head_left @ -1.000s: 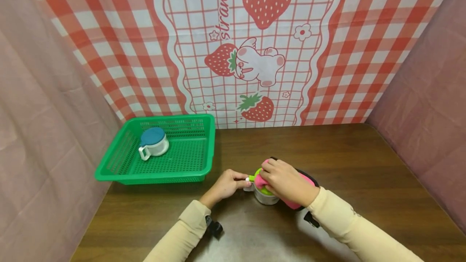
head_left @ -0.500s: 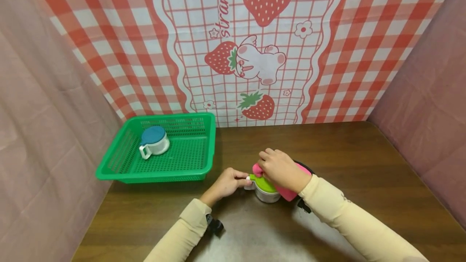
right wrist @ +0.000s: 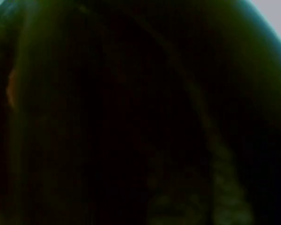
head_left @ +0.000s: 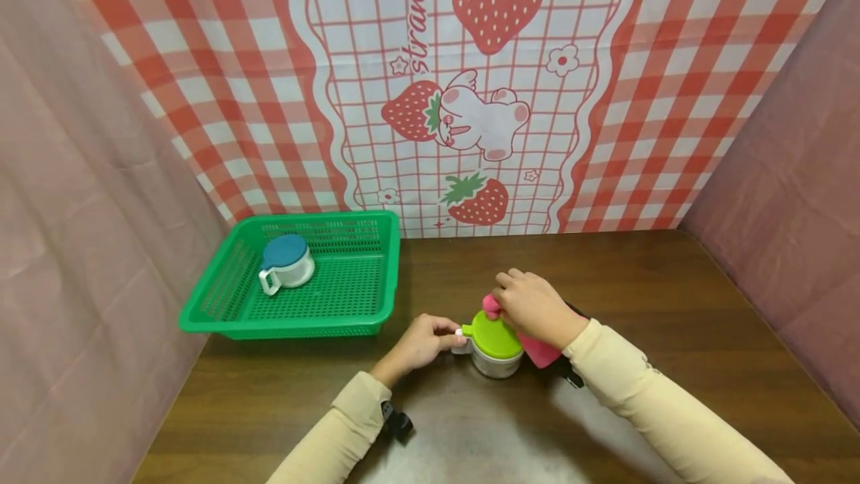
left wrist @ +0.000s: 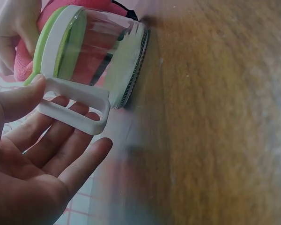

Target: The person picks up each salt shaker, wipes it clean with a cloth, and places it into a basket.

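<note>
A clear jar [head_left: 497, 368] with a bright green lid [head_left: 496, 337] and white handle stands upright on the wooden table. My left hand [head_left: 422, 342] holds the handle [left wrist: 77, 119] at its side, thumb up near the lid's tab and fingers reaching through the loop. On the jar's right, my right hand [head_left: 536, 308] grips a pink cloth [head_left: 540, 352] with a dark edge, a bunched bit of it poking out at the far rim of the lid. In the left wrist view the cloth [left wrist: 23, 61] lies against the lid. The right wrist view is almost black.
To the left, a green plastic basket [head_left: 386, 275] holds a similar jar [head_left: 293, 272] with a blue lid. A checked strawberry-print cloth [head_left: 484, 125] hangs behind the table [head_left: 645, 282], and pinkish curtains [head_left: 101, 208] hang at both sides.
My right hand and the pink cloth have shifted off the lid's middle toward its far right side, uncovering the green top. The left hand stays at the handle.
</note>
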`<state>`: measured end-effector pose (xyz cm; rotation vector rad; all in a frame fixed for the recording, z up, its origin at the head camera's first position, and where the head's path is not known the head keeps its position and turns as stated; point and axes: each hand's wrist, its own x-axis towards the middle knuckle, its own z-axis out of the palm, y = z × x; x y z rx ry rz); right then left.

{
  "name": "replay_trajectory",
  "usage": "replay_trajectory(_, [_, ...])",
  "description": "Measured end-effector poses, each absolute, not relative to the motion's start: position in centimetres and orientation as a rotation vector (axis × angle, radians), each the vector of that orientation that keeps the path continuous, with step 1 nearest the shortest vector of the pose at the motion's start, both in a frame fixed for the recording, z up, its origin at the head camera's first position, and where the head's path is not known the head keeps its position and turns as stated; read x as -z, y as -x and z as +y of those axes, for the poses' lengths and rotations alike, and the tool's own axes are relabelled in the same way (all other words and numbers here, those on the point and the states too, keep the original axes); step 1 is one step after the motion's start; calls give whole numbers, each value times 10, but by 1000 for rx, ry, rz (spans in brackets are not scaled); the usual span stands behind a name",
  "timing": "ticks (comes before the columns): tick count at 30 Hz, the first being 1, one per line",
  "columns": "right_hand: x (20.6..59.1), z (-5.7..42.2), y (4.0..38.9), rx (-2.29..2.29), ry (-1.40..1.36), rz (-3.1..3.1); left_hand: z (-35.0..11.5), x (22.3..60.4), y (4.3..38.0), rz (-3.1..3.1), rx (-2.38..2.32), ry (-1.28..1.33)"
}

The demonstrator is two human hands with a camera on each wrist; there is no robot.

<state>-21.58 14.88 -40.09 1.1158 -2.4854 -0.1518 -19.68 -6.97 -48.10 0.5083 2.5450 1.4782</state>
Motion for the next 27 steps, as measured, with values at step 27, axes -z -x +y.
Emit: replay_trajectory(27, [398,178,191,42,-1185,-2479,-69,483,195,2564,-1510,-478])
